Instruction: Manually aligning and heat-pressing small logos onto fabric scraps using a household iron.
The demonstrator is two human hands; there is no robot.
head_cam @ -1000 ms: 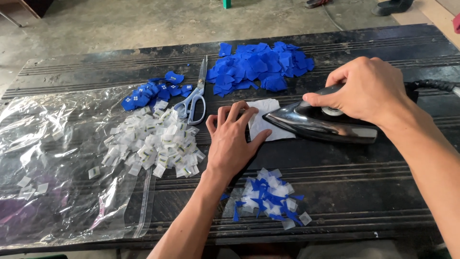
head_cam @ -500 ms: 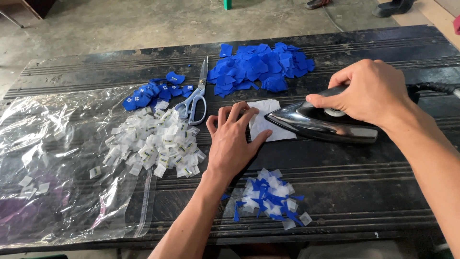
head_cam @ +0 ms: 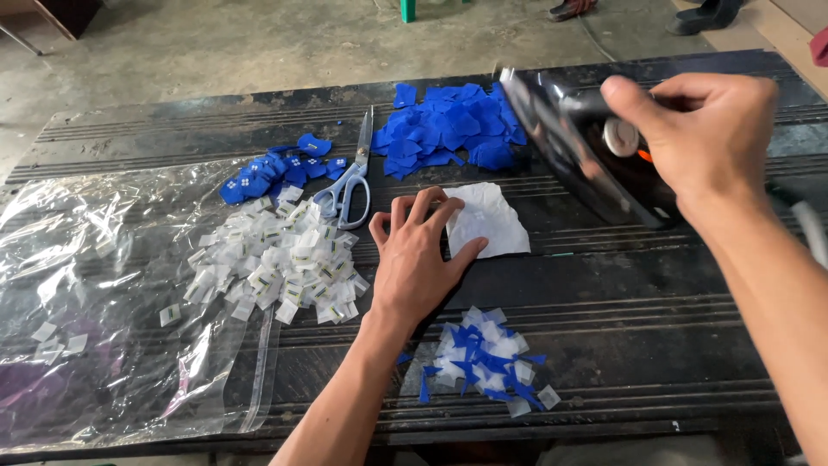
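My right hand grips the handle of a black clothes iron, lifted and tilted above the right side of the black table. Flat on the table lies my left hand, its fingertips on the left edge of a white sheet of paper. A heap of blue fabric pieces lies behind the sheet. In front of my left wrist sits a small pile of mixed blue and white scraps.
A heap of small white labels lies left of my hand, with grey-handled scissors and a few blue patches behind it. A clear plastic bag covers the table's left side. Someone's shoes stand on the concrete floor beyond.
My right hand has lifted the iron off the white sheet and tilted it up toward the right. The left hand has stayed flat on the sheet's edge.
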